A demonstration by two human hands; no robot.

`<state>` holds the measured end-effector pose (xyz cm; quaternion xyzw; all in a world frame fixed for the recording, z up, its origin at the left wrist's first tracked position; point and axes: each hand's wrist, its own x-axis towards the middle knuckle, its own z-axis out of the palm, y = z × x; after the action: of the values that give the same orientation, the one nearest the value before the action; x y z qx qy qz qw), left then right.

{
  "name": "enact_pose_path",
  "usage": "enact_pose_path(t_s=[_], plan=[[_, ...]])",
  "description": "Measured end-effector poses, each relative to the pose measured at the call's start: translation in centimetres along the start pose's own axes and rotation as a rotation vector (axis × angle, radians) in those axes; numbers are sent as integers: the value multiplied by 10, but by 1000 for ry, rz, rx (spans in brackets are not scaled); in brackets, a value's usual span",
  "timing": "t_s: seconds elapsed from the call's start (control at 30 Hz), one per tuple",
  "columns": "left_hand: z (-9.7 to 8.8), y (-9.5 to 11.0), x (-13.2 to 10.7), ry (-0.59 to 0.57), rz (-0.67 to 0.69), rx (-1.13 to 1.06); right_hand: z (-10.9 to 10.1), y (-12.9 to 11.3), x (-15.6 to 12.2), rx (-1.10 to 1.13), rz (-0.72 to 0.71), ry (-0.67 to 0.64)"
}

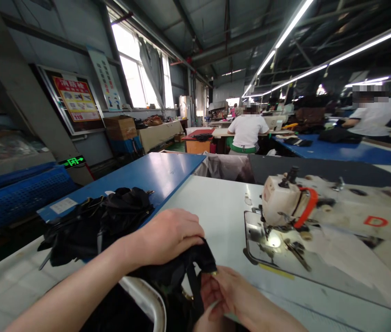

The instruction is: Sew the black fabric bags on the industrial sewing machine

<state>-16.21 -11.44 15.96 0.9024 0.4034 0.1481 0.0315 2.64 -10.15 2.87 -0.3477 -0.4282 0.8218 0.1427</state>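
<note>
My left hand point(171, 235) is closed over a black fabric piece point(204, 253), its fingers curled down on the far side. My right hand point(226, 293) pinches the lower end of the same piece, beside a small gold-coloured metal part point(213, 273). A narrow black strap point(192, 281) hangs between the hands, and more black fabric drops below them. To the right stands a white sewing machine point(281, 207) with an orange-red guard, its lamp lit at the needle. A heap of black fabric pieces point(112, 216) lies to the left of my hands.
A bent metal tube point(150, 299) is close below my left forearm. The pale machine table point(216, 198) adjoins a blue tabletop point(160, 168). Blue plastic crates point(22, 191) stand at the left. A person in white point(248, 131) sits ahead; another person point(375, 117) is at the right.
</note>
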Motion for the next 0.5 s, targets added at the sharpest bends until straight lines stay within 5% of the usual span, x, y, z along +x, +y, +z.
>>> enact_pose_path(t_s=[0.1,0.17,0.2,0.27,0.33,0.5], plan=[[-40,5,11,-161,39,97,-6,-19,-12,-529,-281,220],[-51,9,25,-266,59,168,-4,-32,-21,-466,-458,304],[-50,10,34,-326,70,196,0,-36,-25,-322,-476,227],[-37,9,54,-445,102,220,11,-38,-29,16,-396,-62],[-13,3,76,-503,140,197,19,-30,-26,292,-350,-163],[57,-14,115,-426,290,86,-7,1,-6,637,-321,128]])
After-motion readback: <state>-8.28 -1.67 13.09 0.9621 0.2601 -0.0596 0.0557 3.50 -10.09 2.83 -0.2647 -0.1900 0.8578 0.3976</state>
